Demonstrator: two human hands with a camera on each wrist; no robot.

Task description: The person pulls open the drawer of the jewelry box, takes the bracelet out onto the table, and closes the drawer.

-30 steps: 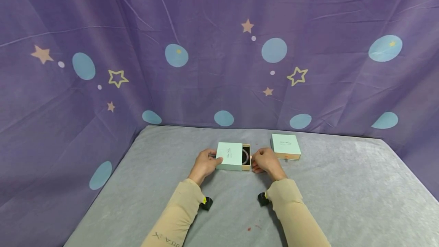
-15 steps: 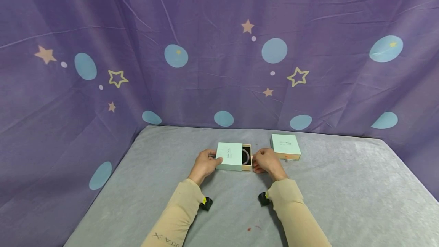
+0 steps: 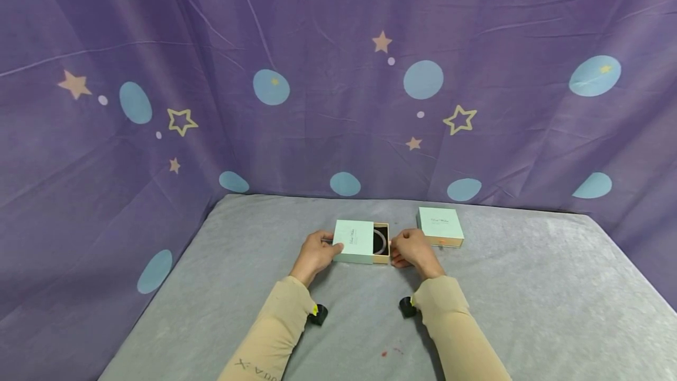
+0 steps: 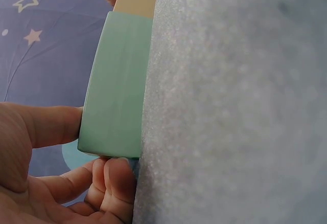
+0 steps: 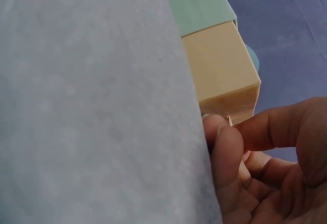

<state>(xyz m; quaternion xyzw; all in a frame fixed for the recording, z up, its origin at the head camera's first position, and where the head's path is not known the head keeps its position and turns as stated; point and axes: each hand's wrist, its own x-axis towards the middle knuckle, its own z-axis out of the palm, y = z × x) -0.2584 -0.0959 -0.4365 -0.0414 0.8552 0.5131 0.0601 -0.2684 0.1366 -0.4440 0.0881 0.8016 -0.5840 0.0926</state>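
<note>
Probably light, stiff card, so edge holds are best tbh: mint box sleeve [image 3: 353, 241] gripped by left hand [image 3: 313, 255], drawer pull tab [image 5: 229, 120] right of sleeve pinched by right hand [image 3: 414, 249].

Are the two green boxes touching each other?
Apart. The head view shows it: a strip of grey cloth lies between the open box and the closed box.

The left hand [image 3: 315, 253] grips a mint sleeve [image 3: 354, 241]. The right hand [image 3: 414, 249] touches its partly open drawer [image 3: 381, 259]. A closed box [image 3: 441, 227] sits nearby.
</note>
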